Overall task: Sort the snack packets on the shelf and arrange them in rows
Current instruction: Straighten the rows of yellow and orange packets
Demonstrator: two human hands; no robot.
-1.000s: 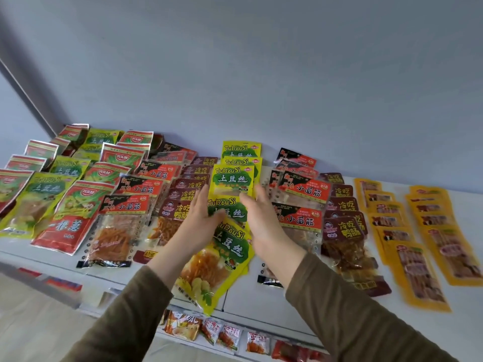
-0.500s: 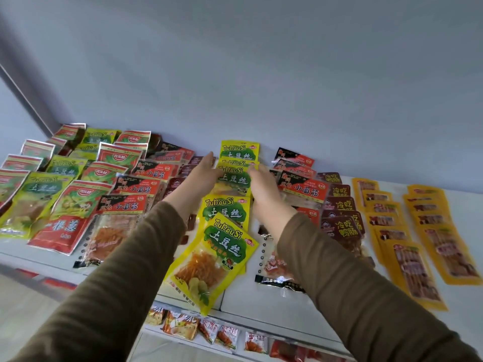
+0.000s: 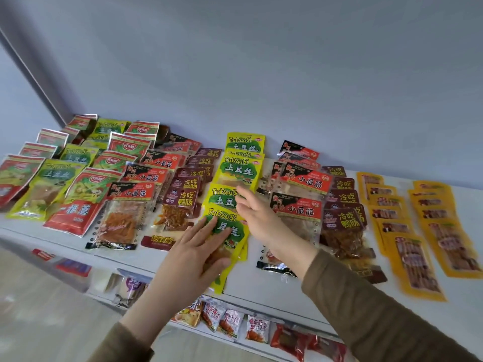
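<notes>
Snack packets of glossy plastic are laid out in overlapping columns running from the front edge to the back wall of a flat white shelf (image 3: 261, 286). The middle column is made of yellow-and-green foil packets printed "TuDouSi" (image 3: 241, 168), and its nearest packet (image 3: 230, 231) is pressed flat by the left hand (image 3: 194, 253), whose fingers are straight and slightly spread over the print. The right hand (image 3: 261, 218) is held just beside it, over the right edge of the same column, with fingers extended and a little apart; whether they touch the packet below cannot be told. Both arms are covered by olive-brown sleeves (image 3: 379, 317). To the left of the yellow column, maroon-labelled clear packets (image 3: 183, 202), red-and-black-labelled clear packets (image 3: 130, 197) and red-and-green foil packets (image 3: 86, 189) are ranged in their own columns. To the right, further red-and-black-labelled packets (image 3: 298, 207) and maroon ones (image 3: 342, 220) are seen, then 2 columns of orange-yellow packets (image 3: 415, 259) set well apart from the hands. Small red sachets (image 3: 256, 327) are lined up on a lower shelf.
</notes>
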